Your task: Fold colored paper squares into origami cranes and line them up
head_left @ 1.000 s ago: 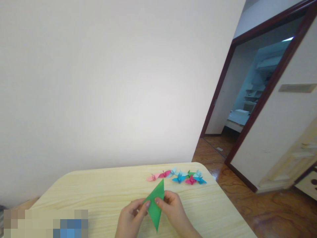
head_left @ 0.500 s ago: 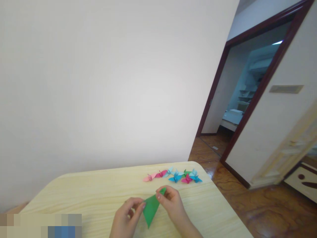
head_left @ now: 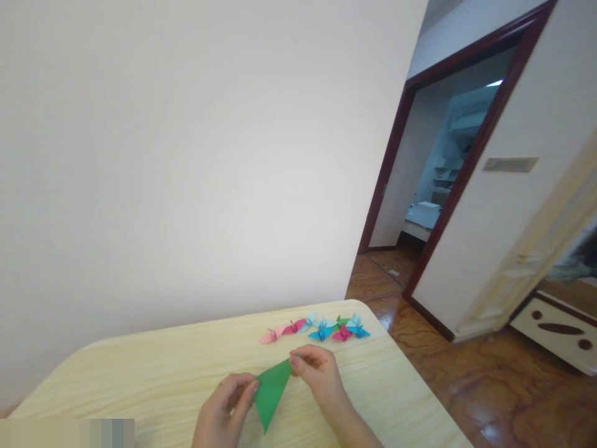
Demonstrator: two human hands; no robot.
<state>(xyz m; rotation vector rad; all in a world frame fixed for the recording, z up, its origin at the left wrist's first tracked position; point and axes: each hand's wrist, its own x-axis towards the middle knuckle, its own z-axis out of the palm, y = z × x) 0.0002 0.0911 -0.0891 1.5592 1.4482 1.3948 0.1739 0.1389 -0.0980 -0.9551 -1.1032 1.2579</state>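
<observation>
A folded piece of green paper [head_left: 271, 392], roughly a triangle with one point hanging down, is stretched between my two hands above the table [head_left: 153, 373]. My left hand [head_left: 226, 407] pinches its left corner between thumb and fingers. At the upper right corner, my right hand [head_left: 319, 379] grips the paper the same way, its fingertips covering that tip. Beyond the hands lie several folded paper cranes, among them a pink crane [head_left: 271, 336], a blue crane [head_left: 321, 333] and a magenta crane [head_left: 342, 334].
A white wall [head_left: 209, 186] stands along the table's far edge. On the right, past the rounded table corner, are a brown patterned floor [head_left: 382, 292], a doorway with a dark red frame [head_left: 471, 149] and a low cream drawer unit [head_left: 555, 330].
The view has turned slightly right, so everything sits further left. My right fingers have shifted outward to the paper's upper tip, and more of the green paper shows between the hands.
</observation>
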